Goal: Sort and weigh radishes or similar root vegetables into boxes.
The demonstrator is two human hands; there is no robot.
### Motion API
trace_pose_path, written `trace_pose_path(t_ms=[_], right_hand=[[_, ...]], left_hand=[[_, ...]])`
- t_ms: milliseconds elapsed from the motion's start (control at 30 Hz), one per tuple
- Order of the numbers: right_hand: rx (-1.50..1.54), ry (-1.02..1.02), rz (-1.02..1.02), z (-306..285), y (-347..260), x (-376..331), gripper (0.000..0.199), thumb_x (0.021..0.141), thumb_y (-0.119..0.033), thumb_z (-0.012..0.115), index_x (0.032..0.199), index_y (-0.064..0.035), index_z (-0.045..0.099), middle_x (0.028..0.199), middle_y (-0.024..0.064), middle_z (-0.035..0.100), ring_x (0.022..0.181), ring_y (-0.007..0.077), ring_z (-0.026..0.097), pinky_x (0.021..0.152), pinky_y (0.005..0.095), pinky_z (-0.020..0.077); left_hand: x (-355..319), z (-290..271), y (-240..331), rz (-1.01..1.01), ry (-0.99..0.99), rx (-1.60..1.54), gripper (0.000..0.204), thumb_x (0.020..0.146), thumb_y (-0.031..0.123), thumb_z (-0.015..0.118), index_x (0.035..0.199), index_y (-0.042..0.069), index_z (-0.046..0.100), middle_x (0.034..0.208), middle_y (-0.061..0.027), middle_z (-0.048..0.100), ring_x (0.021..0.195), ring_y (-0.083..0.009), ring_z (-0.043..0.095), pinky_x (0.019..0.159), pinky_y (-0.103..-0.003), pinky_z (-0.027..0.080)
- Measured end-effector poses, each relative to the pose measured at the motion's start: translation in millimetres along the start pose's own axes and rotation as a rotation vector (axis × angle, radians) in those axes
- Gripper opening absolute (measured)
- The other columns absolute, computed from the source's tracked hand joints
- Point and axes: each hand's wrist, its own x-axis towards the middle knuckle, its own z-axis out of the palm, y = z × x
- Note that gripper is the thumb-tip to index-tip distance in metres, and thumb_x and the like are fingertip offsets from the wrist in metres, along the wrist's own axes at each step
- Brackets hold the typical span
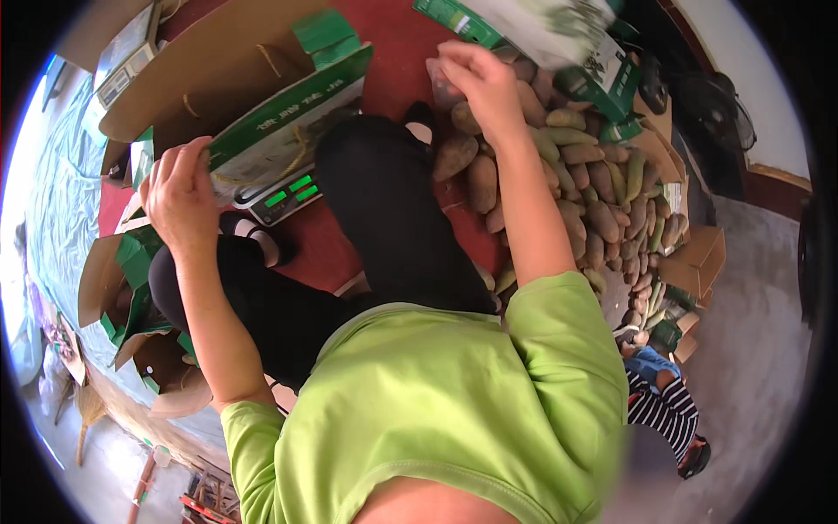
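Looking straight down, closest of all, on a lime-green shirt (436, 393) across the bottom middle of the frame, with black-trousered legs (384, 210) bent wide apart just beyond. At centre left, the left hand (181, 188), fingers curled over the near end of an open cardboard box (288, 118), seemingly grasping its edge. At upper centre, the right hand (478, 83), thumb and fingers pinched together on a bit of clear plastic (442, 83), too blurred to tell its full shape. The box itself in the upper left, long, green and white outside and plain brown within, with flaps raised and cord handles threaded through. Right under its front, an electronic scale (284, 199) with lit green displays, its platform hidden from view. Beneath these, a red floor covering (393, 70). To the right of centre, a broad heap of brown and greenish tubers (594, 192), nearest ones just below the right hand. At the left, more open cartons (131, 297) beside a pale blue plastic sheet (61, 175). Farther off, at upper right, a blurred white sheet-like thing (546, 26) over green packaging and a black fan (729, 113); at lower right, another person (668, 410) in black-and-white stripes; at lower left, a broom (89, 410).
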Motion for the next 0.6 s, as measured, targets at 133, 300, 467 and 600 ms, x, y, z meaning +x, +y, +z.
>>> trace_pose_path(t_ms=[133, 300, 467, 600], right_hand=[[-0.029, 0.163, 0.305, -56, 105, -72, 0.014, 0.082, -0.009, 0.062, 0.094, -0.0014, 0.064, 0.076, 0.0014, 0.061, 0.068, 0.0083, 0.056, 0.058, 0.022, 0.0445], [-0.569, 0.04, 0.339, -103, 229, -198, 0.022, 0.072, -0.011, 0.065, 0.092, -0.0026, 0.066, 0.082, 0.0162, 0.065, 0.075, 0.0275, 0.064, 0.069, 0.0356, 0.0497], [-0.689, 0.006, 0.74, -118, 263, -289, 0.023, 0.071, -0.015, 0.064, 0.091, -0.0039, 0.067, 0.088, 0.0183, 0.066, 0.085, 0.0336, 0.063, 0.076, 0.0402, 0.0494], [-0.748, 0.242, 0.961, -146, 282, -317, 0.031, 0.069, -0.015, 0.066, 0.097, -0.004, 0.064, 0.09, 0.0163, 0.065, 0.086, 0.0339, 0.062, 0.079, 0.0401, 0.0485]], left_hand=[[-2, 6, 2, 0.024, 0.007, 0.01, 0.014, 0.084, 0.015, 0.058, 0.095, 0.017, 0.066, 0.089, 0.001, 0.063, 0.087, -0.0188, 0.06, 0.08, -0.033, 0.04], [-2, 8, 3, 0.028, 0.0, 0.021, 0.014, 0.084, 0.015, 0.058, 0.096, 0.017, 0.066, 0.09, 0.0014, 0.064, 0.084, -0.0181, 0.06, 0.074, -0.032, 0.041], [-3, 12, -2, 0.031, 0.033, 0.038, 0.015, 0.084, 0.014, 0.059, 0.097, 0.017, 0.066, 0.091, 0.002, 0.065, 0.085, -0.0178, 0.061, 0.073, -0.032, 0.042], [-1, 17, 1, 0.037, 0.042, 0.007, 0.016, 0.084, 0.011, 0.058, 0.097, 0.015, 0.066, 0.091, 0.0007, 0.066, 0.085, -0.0186, 0.061, 0.075, -0.033, 0.043]])
